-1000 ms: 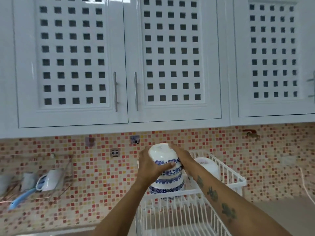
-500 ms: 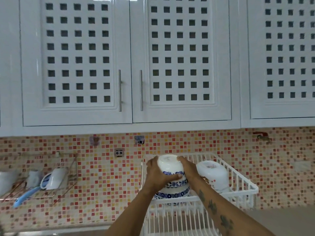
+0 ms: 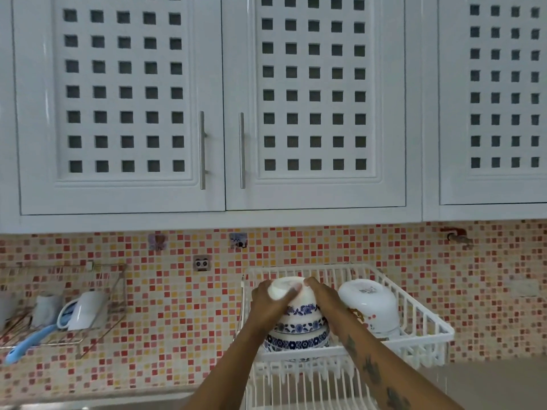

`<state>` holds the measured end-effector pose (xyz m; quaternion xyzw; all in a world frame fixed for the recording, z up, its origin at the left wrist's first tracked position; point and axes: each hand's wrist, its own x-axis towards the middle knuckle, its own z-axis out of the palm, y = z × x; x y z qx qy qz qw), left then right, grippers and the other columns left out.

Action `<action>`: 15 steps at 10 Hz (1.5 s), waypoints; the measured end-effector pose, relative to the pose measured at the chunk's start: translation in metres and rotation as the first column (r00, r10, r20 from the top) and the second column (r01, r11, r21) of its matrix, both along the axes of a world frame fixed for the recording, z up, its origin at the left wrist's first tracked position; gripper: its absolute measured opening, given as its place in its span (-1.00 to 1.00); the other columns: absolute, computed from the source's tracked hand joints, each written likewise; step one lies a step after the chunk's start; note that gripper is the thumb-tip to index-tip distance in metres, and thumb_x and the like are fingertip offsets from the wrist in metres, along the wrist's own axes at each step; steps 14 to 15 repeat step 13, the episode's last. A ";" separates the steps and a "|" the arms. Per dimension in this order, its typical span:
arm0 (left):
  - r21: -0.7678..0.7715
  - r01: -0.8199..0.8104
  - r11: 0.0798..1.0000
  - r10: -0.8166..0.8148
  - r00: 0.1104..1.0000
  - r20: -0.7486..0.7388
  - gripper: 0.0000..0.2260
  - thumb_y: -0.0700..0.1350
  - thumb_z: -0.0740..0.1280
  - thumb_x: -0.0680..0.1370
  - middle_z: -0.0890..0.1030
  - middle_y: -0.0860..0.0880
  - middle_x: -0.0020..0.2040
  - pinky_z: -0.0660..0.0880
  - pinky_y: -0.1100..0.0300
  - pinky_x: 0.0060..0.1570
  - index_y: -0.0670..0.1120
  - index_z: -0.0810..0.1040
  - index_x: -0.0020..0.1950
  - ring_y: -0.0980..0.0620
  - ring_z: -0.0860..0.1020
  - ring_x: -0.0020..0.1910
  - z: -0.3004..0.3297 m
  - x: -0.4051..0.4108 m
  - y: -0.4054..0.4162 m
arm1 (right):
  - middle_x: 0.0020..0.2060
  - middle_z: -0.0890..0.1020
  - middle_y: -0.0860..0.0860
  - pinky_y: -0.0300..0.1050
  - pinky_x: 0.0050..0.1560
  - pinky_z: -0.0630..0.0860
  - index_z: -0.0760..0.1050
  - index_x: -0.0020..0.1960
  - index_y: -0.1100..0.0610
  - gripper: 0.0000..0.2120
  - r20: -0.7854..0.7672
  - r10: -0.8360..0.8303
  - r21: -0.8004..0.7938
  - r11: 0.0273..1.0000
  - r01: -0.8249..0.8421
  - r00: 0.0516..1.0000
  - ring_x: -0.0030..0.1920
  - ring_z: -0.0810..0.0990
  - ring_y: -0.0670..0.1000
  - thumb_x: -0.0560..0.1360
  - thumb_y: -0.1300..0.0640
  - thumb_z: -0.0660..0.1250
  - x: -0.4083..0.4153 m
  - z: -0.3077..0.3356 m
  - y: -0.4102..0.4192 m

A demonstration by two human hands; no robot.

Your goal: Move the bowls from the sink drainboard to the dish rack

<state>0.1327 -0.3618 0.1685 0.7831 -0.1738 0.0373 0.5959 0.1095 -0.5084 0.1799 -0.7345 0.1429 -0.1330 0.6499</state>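
Observation:
A stack of upside-down white bowls with blue flower bands (image 3: 299,327) stands in the upper tier of the white wire dish rack (image 3: 420,315). My left hand (image 3: 268,303) grips the left side of the top bowl and my right hand (image 3: 324,300) grips its right side. The stack's bottom rim sits behind the rack's front rail. To the right, inside the same tier, rests another upturned white bowl (image 3: 368,306) with a brown pattern near its rim.
White cabinets (image 3: 225,113) hang low over the mosaic-tiled wall. A wire wall shelf (image 3: 68,321) at the left holds white cups and a blue-handled utensil. The rack's lower tier (image 3: 296,389) shows at the bottom. Beige counter lies to the right.
Both hands have lowered the blue-patterned stack deeper into the rack's upper tier. The view has shifted so more of the rack and the plain white bowl show.

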 end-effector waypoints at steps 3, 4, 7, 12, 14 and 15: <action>-0.206 0.012 0.978 -0.094 0.916 -0.390 -0.21 0.25 0.42 0.31 0.58 -0.19 0.24 0.61 -0.07 0.04 -0.08 0.34 0.44 -0.21 0.61 0.09 0.002 0.019 -0.001 | 0.05 0.67 0.14 0.10 0.16 0.57 0.54 0.21 0.11 -0.53 -0.022 0.015 0.015 1.000 -0.015 1.000 0.03 0.65 0.18 0.42 -0.15 0.32 0.009 -0.008 -0.005; -0.185 0.012 0.983 -0.082 0.923 -0.375 -0.37 0.10 0.37 0.48 0.53 -0.21 0.28 0.57 0.06 -0.14 -0.10 0.28 0.46 -0.21 0.57 0.14 0.000 0.019 -0.002 | 0.06 0.66 0.15 0.12 0.16 0.57 0.52 0.20 0.09 -0.57 -0.011 0.011 0.001 1.000 -0.011 1.000 0.04 0.64 0.19 0.43 -0.12 0.32 0.008 -0.008 -0.004; -0.152 0.013 0.988 -0.065 0.938 -0.342 -0.33 0.16 0.33 0.50 0.49 -0.22 0.33 0.51 0.16 -0.30 -0.13 0.23 0.50 -0.22 0.56 0.15 0.001 0.017 -0.001 | 0.04 0.64 0.11 0.08 0.12 0.58 0.52 0.18 0.07 -0.59 0.018 -0.032 -0.056 0.998 0.033 0.999 0.02 0.63 0.15 0.45 -0.15 0.29 0.007 -0.012 -0.004; 0.128 0.079 0.989 -0.051 0.976 -0.210 -0.41 0.20 0.06 0.64 0.18 -0.19 0.57 0.24 -0.24 0.44 -0.14 0.17 0.55 -0.22 0.19 0.54 0.070 -0.080 0.103 | 0.23 0.50 0.11 0.04 0.20 0.43 0.50 0.25 0.14 -0.60 0.378 -0.065 -0.793 0.492 0.359 0.923 0.17 0.54 0.16 0.51 -0.05 0.27 -0.088 -0.001 0.032; 0.169 0.070 0.983 -0.037 0.981 -0.190 -0.39 0.21 -0.05 0.65 0.15 -0.21 0.58 0.20 -0.24 0.46 -0.15 0.12 0.57 -0.24 0.17 0.54 0.075 -0.107 0.126 | 0.29 0.45 0.11 0.07 0.26 0.39 0.46 0.30 0.14 -0.58 0.350 -0.079 -0.816 0.465 0.345 0.933 0.22 0.50 0.18 0.54 -0.06 0.24 -0.111 0.011 0.053; 0.169 0.070 0.983 -0.037 0.981 -0.190 -0.39 0.21 -0.05 0.65 0.15 -0.21 0.58 0.20 -0.24 0.46 -0.15 0.12 0.57 -0.24 0.17 0.54 0.075 -0.107 0.126 | 0.29 0.45 0.11 0.07 0.26 0.39 0.46 0.30 0.14 -0.58 0.350 -0.079 -0.816 0.465 0.345 0.933 0.22 0.50 0.18 0.54 -0.06 0.24 -0.111 0.011 0.053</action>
